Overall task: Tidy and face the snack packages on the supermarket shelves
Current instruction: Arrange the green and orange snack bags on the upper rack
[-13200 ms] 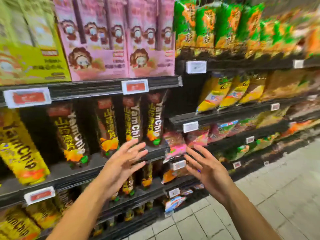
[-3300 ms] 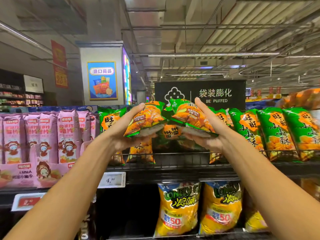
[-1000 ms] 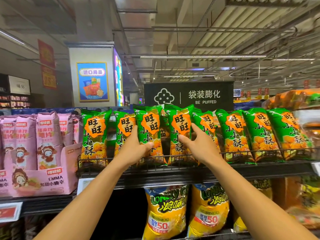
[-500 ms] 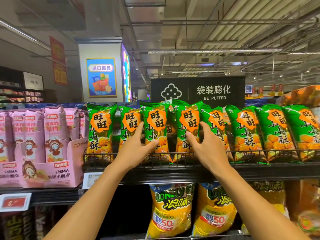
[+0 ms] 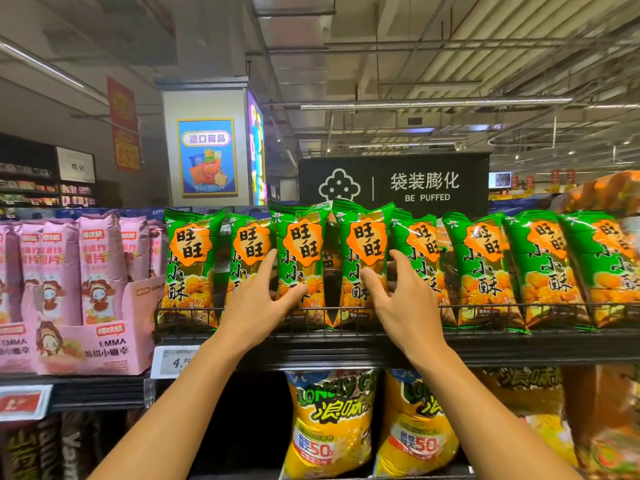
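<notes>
Fingers (image 5: 268, 268) of the left hand (image 5: 258, 303) were curled round the left edge of one green snack bag (image 5: 301, 244), the thumb lying across its front low down, so the hand gripped it. Fingers (image 5: 401, 268) of the right hand (image 5: 403, 303) were spread and bent round the neighbouring green bag (image 5: 363, 237), index reaching up its right edge and thumb pressed on its front, which also made a grip. Both bags stood upright side by side, fronts facing out, with a narrow dark gap between them where another bag showed further back.

These two stood in the middle of a row of green bags (image 5: 540, 265) on the top shelf (image 5: 519, 351), all upright behind a low black wire rail (image 5: 485, 308). The bags right of the hands leaned slightly to the left. A white price tag (image 5: 175, 362) hung on the shelf edge just below the left forearm.

Left of the green row, pink packets (image 5: 100, 265) stood in a pink display carton (image 5: 114, 344) on a slightly lower shelf. Under the top shelf, yellow bags (image 5: 329, 427) stood between the two forearms. Behind the green row rose a black sign (image 5: 394, 185) reading BE PUFFED, and further off a blue poster (image 5: 207, 155) hung on a white pillar.
</notes>
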A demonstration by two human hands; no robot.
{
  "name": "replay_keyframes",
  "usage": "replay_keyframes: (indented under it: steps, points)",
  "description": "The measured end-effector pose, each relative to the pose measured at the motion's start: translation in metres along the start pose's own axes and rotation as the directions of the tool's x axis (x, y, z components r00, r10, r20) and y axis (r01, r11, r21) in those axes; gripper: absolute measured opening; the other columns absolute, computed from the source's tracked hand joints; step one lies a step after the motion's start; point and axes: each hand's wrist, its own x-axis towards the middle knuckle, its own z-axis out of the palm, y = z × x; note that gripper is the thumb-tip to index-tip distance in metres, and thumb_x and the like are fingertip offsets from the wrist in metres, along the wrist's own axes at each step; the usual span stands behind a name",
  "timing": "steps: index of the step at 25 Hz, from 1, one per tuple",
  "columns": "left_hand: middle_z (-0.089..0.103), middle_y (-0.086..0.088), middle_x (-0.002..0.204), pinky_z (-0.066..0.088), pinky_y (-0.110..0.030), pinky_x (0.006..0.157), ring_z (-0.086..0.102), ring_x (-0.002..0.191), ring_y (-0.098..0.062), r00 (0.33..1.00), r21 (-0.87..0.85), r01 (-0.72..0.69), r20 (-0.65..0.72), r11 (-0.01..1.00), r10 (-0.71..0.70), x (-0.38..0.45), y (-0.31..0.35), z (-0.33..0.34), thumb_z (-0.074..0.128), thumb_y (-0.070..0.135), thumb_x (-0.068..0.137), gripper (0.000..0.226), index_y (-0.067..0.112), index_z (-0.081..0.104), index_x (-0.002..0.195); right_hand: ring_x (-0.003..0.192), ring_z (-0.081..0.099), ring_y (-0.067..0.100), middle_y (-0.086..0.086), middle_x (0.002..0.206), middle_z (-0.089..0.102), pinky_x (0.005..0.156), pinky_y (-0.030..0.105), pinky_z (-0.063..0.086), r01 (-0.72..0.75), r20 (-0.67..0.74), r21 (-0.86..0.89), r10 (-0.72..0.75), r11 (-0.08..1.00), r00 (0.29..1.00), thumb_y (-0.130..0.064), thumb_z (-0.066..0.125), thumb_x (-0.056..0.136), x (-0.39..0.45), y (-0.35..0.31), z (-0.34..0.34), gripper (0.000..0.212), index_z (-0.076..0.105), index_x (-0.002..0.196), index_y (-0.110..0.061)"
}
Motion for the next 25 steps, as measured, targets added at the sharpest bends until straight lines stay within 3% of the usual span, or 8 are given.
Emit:
replay_keyframes:
  steps: [6, 9, 12, 14, 16, 19, 21, 25]
  points:
    - [0.059, 0.002, 0.130, 0.050, -0.036, 0.085, 0.061, 0.094, -0.005, 0.999, -0.049, 0.002, -0.041, 0.999, -0.004, -0.005, 0.004, -0.004, 0.054, 0.077, 0.079, 0.094, 0.038, 0.011, 0.154, 0.114, 0.057, 0.015, -0.001, 0.138, 0.050, 0.096, 0.047, 0.053, -0.007, -0.010, 0.219, 0.010, 0.976, 1.000, -0.045, 0.058, 0.097, -0.005, 0.000, -0.005, 0.057, 0.041, 0.144, -0.018]
    - [0.042, 0.008, 0.138, 0.051, -0.034, 0.086, 0.056, 0.100, 0.000, 0.995, -0.110, -0.051, -0.095, 0.993, 0.040, -0.013, 0.006, -0.008, 0.053, 0.067, 0.086, 0.081, 0.037, 0.016, 0.152, 0.118, 0.053, 0.016, -0.001, 0.132, 0.051, 0.097, 0.038, 0.049, 0.080, -0.055, 0.193, -0.071, 0.978, 0.996, -0.034, 0.060, 0.097, -0.008, -0.002, -0.008, 0.048, 0.045, 0.140, -0.017]
    - [0.040, 0.015, 0.133, 0.046, -0.020, 0.085, 0.050, 0.103, 0.010, 0.994, -0.175, -0.071, -0.094, 0.982, 0.055, -0.028, 0.004, -0.015, 0.048, 0.061, 0.087, 0.069, 0.034, 0.028, 0.148, 0.118, 0.051, 0.014, -0.001, 0.127, 0.055, 0.092, 0.028, 0.041, 0.183, -0.125, 0.184, -0.162, 0.966, 0.979, -0.028, 0.061, 0.095, -0.010, -0.021, -0.004, 0.041, 0.051, 0.134, -0.017]
    - [0.047, 0.013, 0.128, 0.045, -0.024, 0.093, 0.049, 0.106, 0.006, 0.987, -0.131, -0.065, -0.153, 0.989, 0.044, -0.036, -0.006, -0.024, 0.050, 0.049, 0.090, 0.058, 0.025, 0.042, 0.142, 0.116, 0.050, 0.009, -0.006, 0.122, 0.056, 0.091, 0.028, 0.040, 0.235, -0.124, 0.232, -0.211, 0.944, 0.970, -0.027, 0.061, 0.093, -0.013, -0.041, 0.005, 0.038, 0.054, 0.130, -0.020]
    - [0.055, 0.005, 0.122, 0.047, -0.036, 0.097, 0.053, 0.110, -0.011, 0.956, -0.089, -0.041, -0.293, 0.995, 0.013, -0.038, -0.020, -0.040, 0.056, 0.032, 0.091, 0.043, 0.016, 0.054, 0.131, 0.116, 0.045, -0.002, -0.015, 0.117, 0.053, 0.091, 0.027, 0.039, 0.254, -0.067, 0.296, -0.245, 0.921, 0.967, -0.027, 0.061, 0.093, -0.016, -0.063, 0.018, 0.036, 0.057, 0.129, -0.022]
    - [0.057, 0.001, 0.117, 0.046, -0.030, 0.094, 0.055, 0.109, -0.016, 0.870, -0.135, 0.059, -0.479, 0.989, -0.117, -0.034, -0.044, -0.071, 0.063, 0.015, 0.092, 0.036, 0.011, 0.057, 0.127, 0.110, 0.056, 0.006, -0.016, 0.116, 0.058, 0.093, 0.030, 0.047, 0.242, 0.089, 0.407, -0.302, 0.881, 0.949, -0.030, 0.059, 0.094, -0.020, -0.092, 0.040, 0.036, 0.058, 0.130, -0.024]
    - [0.053, 0.002, 0.118, 0.043, -0.030, 0.091, 0.055, 0.112, -0.022, 0.866, -0.152, 0.157, -0.453, 0.976, -0.210, -0.027, -0.060, -0.088, 0.067, 0.023, 0.091, 0.046, 0.011, 0.052, 0.133, 0.106, 0.059, 0.006, -0.014, 0.115, 0.063, 0.093, 0.028, 0.048, 0.231, 0.174, 0.444, -0.336, 0.866, 0.926, -0.028, 0.060, 0.096, -0.019, -0.110, 0.056, 0.035, 0.059, 0.131, -0.024]
    - [0.060, -0.011, 0.129, 0.049, -0.045, 0.092, 0.057, 0.116, -0.033, 0.919, 0.066, 0.367, -0.179, 0.928, -0.351, -0.006, -0.083, -0.101, 0.067, 0.058, 0.083, 0.072, 0.013, 0.042, 0.134, 0.107, 0.061, 0.004, -0.010, 0.120, 0.067, 0.093, 0.023, 0.050, 0.209, 0.221, 0.430, -0.327, 0.878, 0.919, -0.026, 0.059, 0.096, -0.012, -0.143, 0.083, 0.038, 0.059, 0.134, -0.023]
